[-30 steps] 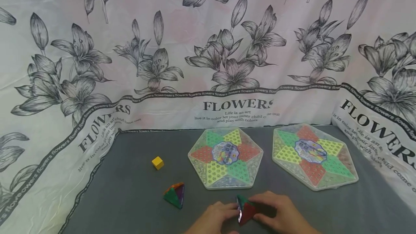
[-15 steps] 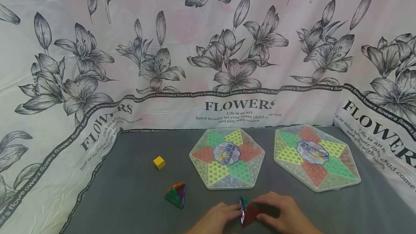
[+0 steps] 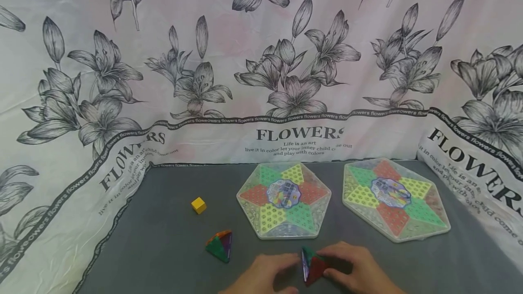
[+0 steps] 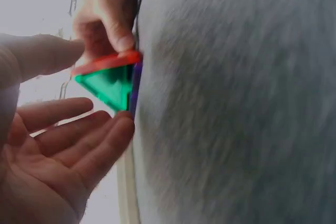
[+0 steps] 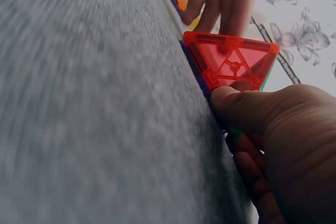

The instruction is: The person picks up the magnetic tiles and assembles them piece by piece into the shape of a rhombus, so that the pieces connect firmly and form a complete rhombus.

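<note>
A small pyramid of translucent magnetic tiles (image 3: 313, 271) rests on the grey cloth near the front, with red, green and purple sides. My right hand (image 3: 357, 267) pinches it from the right; in the right wrist view the thumb (image 5: 241, 103) lies along the lower edge of the red tile (image 5: 233, 59). On the other side is my left hand (image 3: 265, 272), fingers loosely extended and thumb apart. In the left wrist view one fingertip of the left hand (image 4: 58, 166) appears close to the base of the green tile (image 4: 110, 85); whether it touches I cannot tell.
A second tile pyramid (image 3: 220, 247), green, purple and orange, stands to the left. Behind it sits a yellow cube (image 3: 199, 205). Two hexagonal star-patterned game boards (image 3: 271, 217) (image 3: 392, 212) lie farther back. A flower-printed curtain (image 3: 298, 80) closes off the table's far side.
My left hand has loosened from the pyramid's left side, its fingers drawing a little to the left and spreading. The right hand keeps its pinch, and the pyramid has barely moved.
</note>
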### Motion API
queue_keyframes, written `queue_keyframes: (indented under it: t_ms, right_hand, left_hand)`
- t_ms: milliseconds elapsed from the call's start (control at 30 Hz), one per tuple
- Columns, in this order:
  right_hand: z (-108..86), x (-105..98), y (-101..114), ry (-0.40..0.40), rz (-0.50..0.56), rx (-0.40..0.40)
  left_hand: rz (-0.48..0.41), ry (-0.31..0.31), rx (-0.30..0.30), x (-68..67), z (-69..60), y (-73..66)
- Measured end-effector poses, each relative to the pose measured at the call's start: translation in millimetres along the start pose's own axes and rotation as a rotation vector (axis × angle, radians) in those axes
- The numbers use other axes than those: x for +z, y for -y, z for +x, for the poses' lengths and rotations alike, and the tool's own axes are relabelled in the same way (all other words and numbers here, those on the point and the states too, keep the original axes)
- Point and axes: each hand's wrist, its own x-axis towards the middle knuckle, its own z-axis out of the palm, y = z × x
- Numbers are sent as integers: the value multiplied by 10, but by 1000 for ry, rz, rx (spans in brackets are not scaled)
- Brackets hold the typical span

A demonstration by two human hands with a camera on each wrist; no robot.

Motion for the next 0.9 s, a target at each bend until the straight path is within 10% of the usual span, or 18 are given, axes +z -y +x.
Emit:
queue_keyframes:
  t_ms: [233, 600, 733, 900]
  right_hand:
    - [-114, -80, -80, -28, -27, 6]
    - [-189, -226, -118, -36, -48, 31]
    - [-210, -265, -120, -38, -61, 61]
    - [-220, -264, -122, -30, -56, 85]
  left_hand:
    - [-135, -88, 86, -280, -296, -37]
    - [-220, -390, 254, -786, -928, 168]
    - [-220, -458, 220, -900, -1080, 268]
    - [-180, -567, 1, -939, -1140, 368]
